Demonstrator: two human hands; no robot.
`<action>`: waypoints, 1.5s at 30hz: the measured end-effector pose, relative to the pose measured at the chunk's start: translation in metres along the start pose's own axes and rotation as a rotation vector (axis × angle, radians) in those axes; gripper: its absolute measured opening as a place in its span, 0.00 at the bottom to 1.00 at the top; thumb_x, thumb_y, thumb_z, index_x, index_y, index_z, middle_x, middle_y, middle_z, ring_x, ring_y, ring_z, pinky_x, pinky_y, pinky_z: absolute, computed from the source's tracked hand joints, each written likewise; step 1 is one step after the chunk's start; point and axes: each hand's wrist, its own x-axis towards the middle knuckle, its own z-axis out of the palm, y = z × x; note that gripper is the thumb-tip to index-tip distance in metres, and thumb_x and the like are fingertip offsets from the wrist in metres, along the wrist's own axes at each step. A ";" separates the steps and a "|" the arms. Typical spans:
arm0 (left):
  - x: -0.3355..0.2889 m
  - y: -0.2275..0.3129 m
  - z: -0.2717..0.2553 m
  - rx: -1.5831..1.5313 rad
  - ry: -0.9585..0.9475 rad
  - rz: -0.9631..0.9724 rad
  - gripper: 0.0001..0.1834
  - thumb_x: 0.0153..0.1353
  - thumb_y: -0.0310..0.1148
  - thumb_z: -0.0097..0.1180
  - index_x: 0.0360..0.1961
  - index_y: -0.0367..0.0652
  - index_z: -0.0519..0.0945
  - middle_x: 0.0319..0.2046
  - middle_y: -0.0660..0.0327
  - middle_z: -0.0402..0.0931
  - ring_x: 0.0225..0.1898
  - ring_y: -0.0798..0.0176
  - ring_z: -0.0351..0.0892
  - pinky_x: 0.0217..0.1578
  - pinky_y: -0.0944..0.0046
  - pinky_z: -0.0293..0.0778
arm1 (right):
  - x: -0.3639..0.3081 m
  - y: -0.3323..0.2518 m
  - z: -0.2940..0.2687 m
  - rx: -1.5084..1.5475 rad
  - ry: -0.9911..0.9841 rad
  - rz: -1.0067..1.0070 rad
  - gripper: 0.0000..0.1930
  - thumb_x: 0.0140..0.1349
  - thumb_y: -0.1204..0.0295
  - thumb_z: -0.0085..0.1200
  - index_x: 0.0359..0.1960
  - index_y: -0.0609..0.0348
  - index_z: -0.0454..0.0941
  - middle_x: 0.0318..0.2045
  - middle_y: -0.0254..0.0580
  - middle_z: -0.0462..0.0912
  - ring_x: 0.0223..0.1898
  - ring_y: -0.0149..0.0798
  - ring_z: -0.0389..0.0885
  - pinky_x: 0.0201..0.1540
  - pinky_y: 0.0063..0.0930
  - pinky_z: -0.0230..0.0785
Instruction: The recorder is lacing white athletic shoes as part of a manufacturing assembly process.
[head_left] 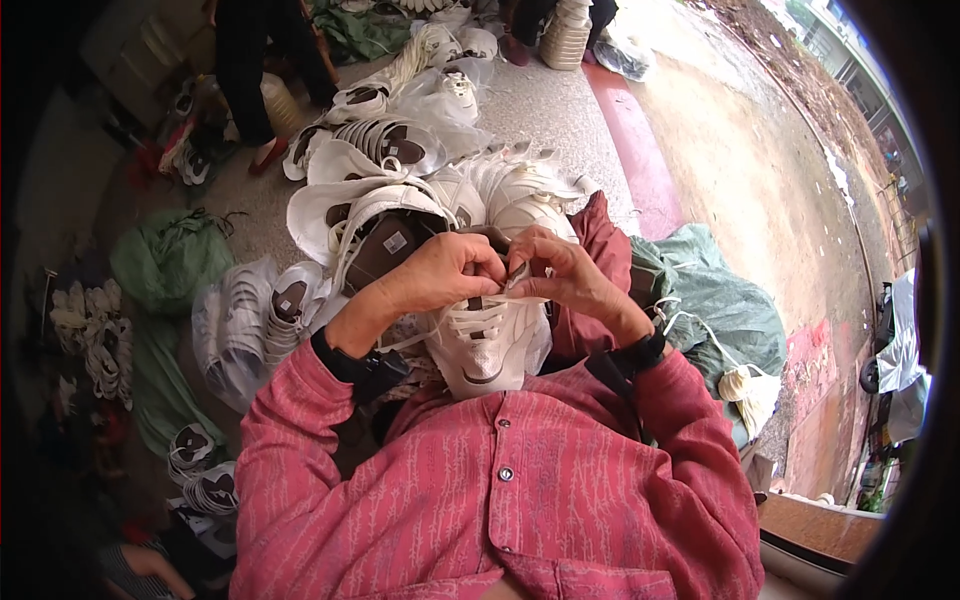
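A white sneaker rests in front of my chest, its toe toward me and white laces crossing its upper. My left hand is closed in a pinch at the top of the lacing. Close beside it, my right hand pinches a small brownish edge at the shoe's opening with thumb and forefinger. The fingers partly hide whether a lace end is between them. Just beyond my left hand lies another white shoe with a dark insole and a small white label.
White shoes and uppers are heaped beyond my hands. Bagged shoes and a green sack lie to the left. A grey-green sack is at the right. Two people's legs and a plastic jug show at the far side.
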 end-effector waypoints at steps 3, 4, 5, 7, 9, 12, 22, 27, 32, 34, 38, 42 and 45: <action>0.001 0.006 0.003 0.019 0.022 -0.070 0.06 0.52 0.24 0.64 0.32 0.37 0.82 0.28 0.68 0.73 0.31 0.74 0.71 0.32 0.72 0.66 | -0.009 0.004 0.008 0.104 0.085 0.075 0.15 0.52 0.70 0.69 0.39 0.55 0.77 0.39 0.32 0.74 0.46 0.34 0.71 0.47 0.28 0.64; 0.002 0.009 0.004 0.003 0.034 -0.140 0.06 0.52 0.24 0.64 0.32 0.37 0.82 0.27 0.68 0.72 0.31 0.74 0.71 0.32 0.72 0.66 | -0.009 0.005 0.007 0.103 0.090 0.073 0.15 0.52 0.70 0.69 0.39 0.55 0.77 0.39 0.32 0.74 0.46 0.34 0.71 0.47 0.28 0.64; 0.003 0.008 0.005 0.007 0.031 -0.139 0.06 0.52 0.24 0.64 0.32 0.37 0.82 0.27 0.68 0.72 0.31 0.74 0.71 0.32 0.72 0.66 | -0.009 0.006 0.005 0.090 0.075 0.027 0.15 0.53 0.69 0.68 0.39 0.55 0.77 0.39 0.33 0.74 0.45 0.34 0.71 0.47 0.28 0.64; 0.003 0.001 0.006 0.097 0.035 0.000 0.07 0.51 0.25 0.65 0.32 0.38 0.82 0.27 0.67 0.72 0.30 0.73 0.71 0.32 0.71 0.66 | -0.004 0.002 0.003 0.082 0.056 -0.026 0.14 0.54 0.68 0.68 0.38 0.55 0.76 0.39 0.33 0.74 0.45 0.34 0.71 0.47 0.27 0.63; 0.003 -0.003 0.009 0.091 0.067 0.075 0.07 0.51 0.25 0.65 0.32 0.38 0.82 0.27 0.67 0.71 0.30 0.72 0.71 0.32 0.70 0.66 | -0.001 -0.005 0.000 0.005 -0.018 0.037 0.13 0.58 0.64 0.65 0.37 0.56 0.75 0.38 0.34 0.73 0.44 0.33 0.70 0.46 0.27 0.63; 0.002 0.004 0.010 0.187 0.103 0.151 0.09 0.51 0.27 0.66 0.33 0.38 0.81 0.28 0.65 0.71 0.29 0.69 0.72 0.32 0.69 0.67 | 0.000 -0.003 0.001 0.078 -0.024 0.121 0.14 0.60 0.61 0.62 0.37 0.57 0.75 0.37 0.34 0.72 0.42 0.32 0.70 0.45 0.26 0.63; 0.001 0.010 0.007 0.292 0.047 0.093 0.09 0.50 0.29 0.64 0.33 0.39 0.81 0.28 0.62 0.72 0.29 0.63 0.74 0.32 0.66 0.70 | 0.002 -0.003 -0.016 0.219 -0.173 0.130 0.13 0.58 0.70 0.65 0.41 0.56 0.75 0.38 0.31 0.74 0.42 0.30 0.72 0.46 0.24 0.64; 0.001 0.012 0.009 0.478 0.063 0.154 0.07 0.53 0.31 0.61 0.32 0.40 0.79 0.28 0.59 0.73 0.30 0.57 0.77 0.31 0.62 0.71 | 0.005 -0.006 -0.017 0.119 -0.208 0.144 0.14 0.57 0.71 0.65 0.41 0.56 0.75 0.39 0.31 0.75 0.42 0.30 0.72 0.46 0.25 0.64; 0.000 0.031 -0.031 1.147 0.298 0.381 0.01 0.52 0.28 0.54 0.27 0.44 0.76 0.27 0.56 0.72 0.30 0.51 0.77 0.31 0.55 0.72 | 0.009 -0.004 -0.015 0.163 -0.228 0.156 0.12 0.59 0.71 0.64 0.42 0.56 0.75 0.38 0.31 0.75 0.42 0.29 0.71 0.46 0.25 0.64; -0.002 0.043 -0.068 1.289 0.537 0.348 0.02 0.50 0.26 0.52 0.26 0.45 0.76 0.26 0.57 0.73 0.30 0.51 0.77 0.31 0.54 0.72 | 0.007 -0.001 -0.016 0.204 -0.226 0.188 0.12 0.60 0.71 0.63 0.43 0.56 0.75 0.39 0.30 0.75 0.42 0.28 0.71 0.46 0.25 0.64; -0.025 0.072 -0.130 1.372 0.970 0.125 0.04 0.59 0.33 0.56 0.30 0.46 0.78 0.29 0.60 0.73 0.30 0.51 0.78 0.31 0.52 0.73 | 0.005 0.002 -0.016 0.273 -0.240 0.235 0.10 0.64 0.71 0.59 0.44 0.56 0.75 0.40 0.29 0.75 0.43 0.25 0.70 0.46 0.21 0.63; -0.043 0.062 -0.108 1.121 0.881 0.085 0.06 0.58 0.32 0.60 0.36 0.46 0.78 0.32 0.58 0.76 0.31 0.50 0.79 0.31 0.52 0.73 | -0.001 -0.010 -0.016 0.532 -0.131 0.384 0.08 0.66 0.74 0.53 0.46 0.59 0.75 0.39 0.29 0.77 0.42 0.23 0.72 0.46 0.19 0.65; -0.055 0.047 -0.058 0.752 0.641 0.146 0.12 0.56 0.28 0.62 0.42 0.42 0.79 0.33 0.52 0.77 0.34 0.49 0.79 0.34 0.55 0.74 | -0.011 -0.018 -0.017 0.539 0.074 0.451 0.08 0.67 0.75 0.49 0.46 0.61 0.75 0.38 0.32 0.79 0.37 0.23 0.76 0.43 0.19 0.69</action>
